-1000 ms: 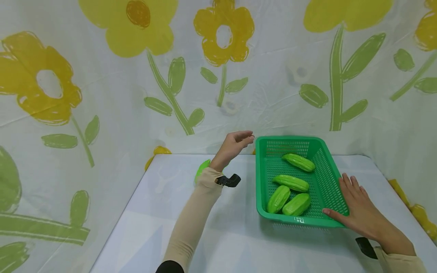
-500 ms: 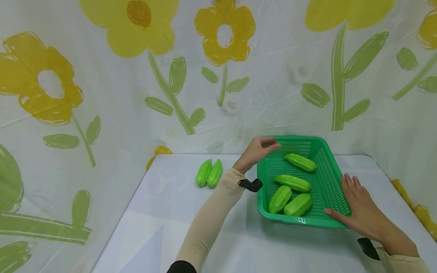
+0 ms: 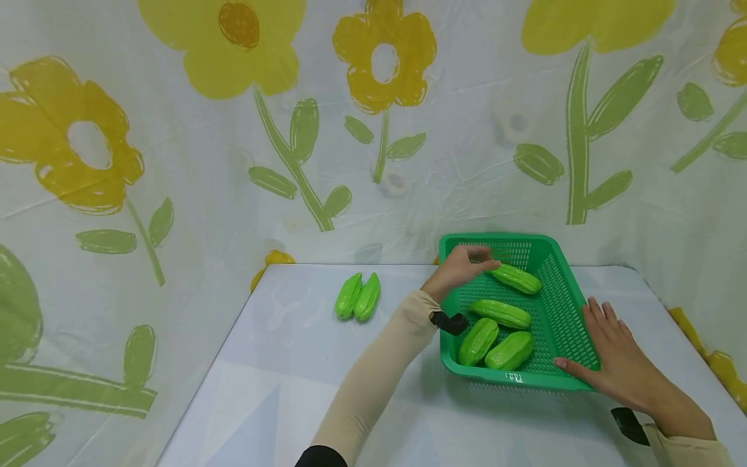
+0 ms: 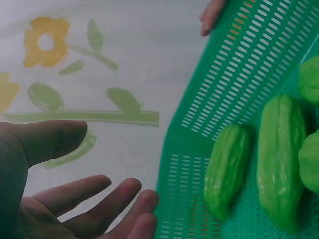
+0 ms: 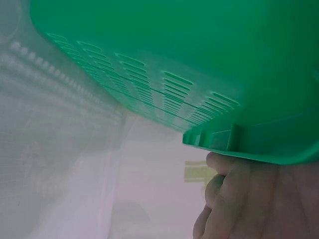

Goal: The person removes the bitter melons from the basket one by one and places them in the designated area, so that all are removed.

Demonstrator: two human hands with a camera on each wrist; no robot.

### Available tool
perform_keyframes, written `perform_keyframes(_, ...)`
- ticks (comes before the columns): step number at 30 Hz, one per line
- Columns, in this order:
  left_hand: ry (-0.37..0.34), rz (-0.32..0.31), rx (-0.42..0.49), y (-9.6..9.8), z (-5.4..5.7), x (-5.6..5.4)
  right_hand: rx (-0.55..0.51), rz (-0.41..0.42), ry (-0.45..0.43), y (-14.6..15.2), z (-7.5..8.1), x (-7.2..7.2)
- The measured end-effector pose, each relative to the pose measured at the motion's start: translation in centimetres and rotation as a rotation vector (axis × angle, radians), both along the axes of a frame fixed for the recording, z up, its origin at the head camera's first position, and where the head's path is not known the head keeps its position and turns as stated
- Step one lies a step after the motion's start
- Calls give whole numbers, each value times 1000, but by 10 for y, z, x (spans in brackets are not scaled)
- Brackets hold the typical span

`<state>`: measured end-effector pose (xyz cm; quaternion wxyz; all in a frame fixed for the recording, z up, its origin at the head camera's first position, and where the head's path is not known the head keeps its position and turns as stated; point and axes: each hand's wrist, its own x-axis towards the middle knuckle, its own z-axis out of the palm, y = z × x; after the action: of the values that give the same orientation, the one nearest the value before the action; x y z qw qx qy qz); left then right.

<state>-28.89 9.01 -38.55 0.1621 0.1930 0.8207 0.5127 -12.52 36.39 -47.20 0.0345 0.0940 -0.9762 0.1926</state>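
From left of the green basket, the left hand has moved over its far-left part, thumb and fingers apart, bringing the gourd in its far end within reach; contact is hard to judge. The right hand, straight-fingered, rests on its right rim.
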Motion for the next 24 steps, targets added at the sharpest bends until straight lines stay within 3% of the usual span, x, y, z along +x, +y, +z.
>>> perform_keyframes(11,13,0,-143,15,-13,5,-11,9,3,0,1,1)
perform_keyframes(24,112,-82,-325,27,-29,7,-13,7,19,0,-2,0)
